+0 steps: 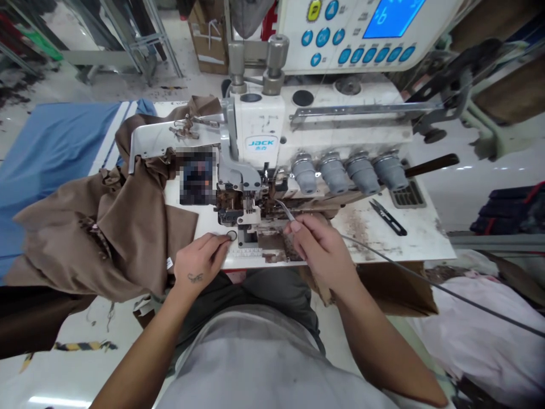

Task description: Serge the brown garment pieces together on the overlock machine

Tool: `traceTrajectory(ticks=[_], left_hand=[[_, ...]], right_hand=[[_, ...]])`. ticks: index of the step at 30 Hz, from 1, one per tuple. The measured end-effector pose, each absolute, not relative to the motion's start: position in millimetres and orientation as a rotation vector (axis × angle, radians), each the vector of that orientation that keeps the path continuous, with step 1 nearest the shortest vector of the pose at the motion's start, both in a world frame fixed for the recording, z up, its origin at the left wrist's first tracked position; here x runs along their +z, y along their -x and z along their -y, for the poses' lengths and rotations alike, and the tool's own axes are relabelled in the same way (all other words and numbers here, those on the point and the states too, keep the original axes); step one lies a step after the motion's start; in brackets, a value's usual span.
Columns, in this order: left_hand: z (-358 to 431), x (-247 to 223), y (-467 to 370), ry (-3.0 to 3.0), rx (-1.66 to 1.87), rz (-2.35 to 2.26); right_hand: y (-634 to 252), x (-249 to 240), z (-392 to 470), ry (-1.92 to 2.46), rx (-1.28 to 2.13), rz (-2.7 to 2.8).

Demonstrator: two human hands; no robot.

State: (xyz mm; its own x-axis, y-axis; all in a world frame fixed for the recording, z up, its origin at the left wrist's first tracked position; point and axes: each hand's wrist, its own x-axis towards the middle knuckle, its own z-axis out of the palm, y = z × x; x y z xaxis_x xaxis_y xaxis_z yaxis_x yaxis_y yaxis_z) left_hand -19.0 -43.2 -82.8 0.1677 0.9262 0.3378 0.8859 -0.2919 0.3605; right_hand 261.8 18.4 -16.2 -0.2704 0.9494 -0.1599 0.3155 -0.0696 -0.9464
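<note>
A white overlock sewing machine [259, 128] stands in the middle with its front cover area exposed, brown lint around the loopers [269, 209]. My right hand [321, 244] is closed on metal tweezers [286, 210], whose bent tip points into that looper area. My left hand [200, 261] rests on the white table [216, 226] left of the needle plate, fingers pressed together. At its fingertips lies a small dark ring [231, 235]; whether the fingers grip it I cannot make out. Brown fabric [128, 227] lies heaped to the left of this hand.
Blue cloth with white stripes [63, 142] covers the table's left end. Black thread snips [388, 217] lie on the right, among brown lint. A control panel [361, 34] overhangs the machine. A dark cable [426, 278] runs off to the right. A cardboard box [208, 37] stands behind.
</note>
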Motion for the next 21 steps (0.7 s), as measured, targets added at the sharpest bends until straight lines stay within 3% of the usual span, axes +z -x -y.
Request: traceTrajectory(ticks=[21], left_hand=[[43.0,-83.6,18.4,-2.360,0.775,-1.808]], right_hand=[[-257.8,-17.1,-26.7,1.360,1.373,1.635]])
